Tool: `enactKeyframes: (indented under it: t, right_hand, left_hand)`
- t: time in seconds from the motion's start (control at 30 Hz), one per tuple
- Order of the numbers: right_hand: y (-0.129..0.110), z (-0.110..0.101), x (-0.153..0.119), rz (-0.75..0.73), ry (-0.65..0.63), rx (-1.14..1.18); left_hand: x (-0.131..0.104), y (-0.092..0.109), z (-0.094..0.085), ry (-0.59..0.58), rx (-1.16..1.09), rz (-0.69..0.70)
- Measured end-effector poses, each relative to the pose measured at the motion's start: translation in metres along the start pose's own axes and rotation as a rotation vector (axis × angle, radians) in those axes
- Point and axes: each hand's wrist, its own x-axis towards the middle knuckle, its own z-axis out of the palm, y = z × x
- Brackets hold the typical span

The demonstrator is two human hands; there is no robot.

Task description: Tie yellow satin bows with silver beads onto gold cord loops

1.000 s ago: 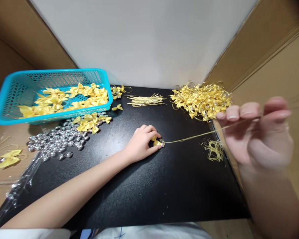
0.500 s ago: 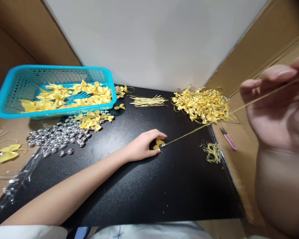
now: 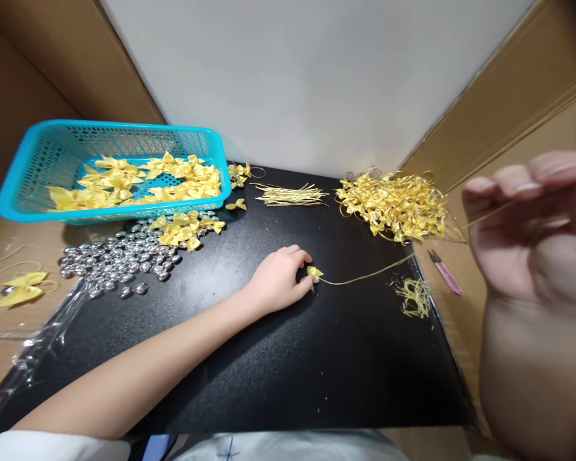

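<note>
My left hand (image 3: 282,278) rests on the black table, its thumb and fingers closed on a small yellow ribbon bow (image 3: 313,273) with a silver bead at its middle. From the bead a thin yellow cord (image 3: 365,276) runs to the right, sagging a little. My right hand (image 3: 532,224) is raised close to the camera at the right edge, fingers curled and pinched on the cord's other end. Part of that hand lies outside the picture.
A blue basket (image 3: 110,216) of yellow bows stands back left, with silver beads (image 3: 125,256) and loose bows (image 3: 185,229) before it. Cut cords (image 3: 290,195) lie at the back. Right are a heap of beaded bows (image 3: 393,202), cord scraps (image 3: 414,298) and pink snips (image 3: 445,272).
The cord was taut and straight and now sags. My left fingers have closed further over the bow. My right hand's fingers have curled in more, and the view has shifted slightly.
</note>
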Motion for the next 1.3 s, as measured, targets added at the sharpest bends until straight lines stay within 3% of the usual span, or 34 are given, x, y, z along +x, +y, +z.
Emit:
enactKeyframes:
  t: [0.1, 0.23, 0.4, 0.57, 0.73, 0.93, 1.07, 1.3]
  right_hand:
    - [0.016, -0.006, -0.009, 0.100, 0.143, 0.176]
    - [0.041, -0.015, -0.024, 0.215, 0.144, 0.254]
    - [0.070, -0.020, -0.047, 0.351, 0.088, 0.222]
    - [0.093, -0.016, -0.065, 0.416, 0.052, 0.178]
    - [0.100, -0.005, -0.076, 0.517, 0.015, 0.185]
    - [0.108, 0.005, -0.088, 0.536, -0.080, 0.108]
    - [0.112, 0.013, -0.093, 0.516, -0.166, 0.083]
    - [0.116, 0.025, -0.103, 0.517, -0.243, 0.073]
  left_hand:
    - [0.016, 0.006, -0.009, -0.133, 0.004, -0.076]
    - [0.036, 0.012, -0.020, -0.334, 0.003, -0.064]
    - [0.044, 0.011, -0.027, -0.457, -0.004, -0.019]
    - [0.035, 0.001, -0.031, -0.335, -0.363, -0.084]
    - [0.017, -0.006, -0.019, -0.216, -0.840, -0.197]
    - [0.006, -0.003, -0.005, -0.103, -0.916, -0.265]
    - [0.003, 0.004, -0.003, -0.126, -0.948, -0.366]
    - [0.000, 0.009, 0.004, -0.151, -0.982, -0.358]
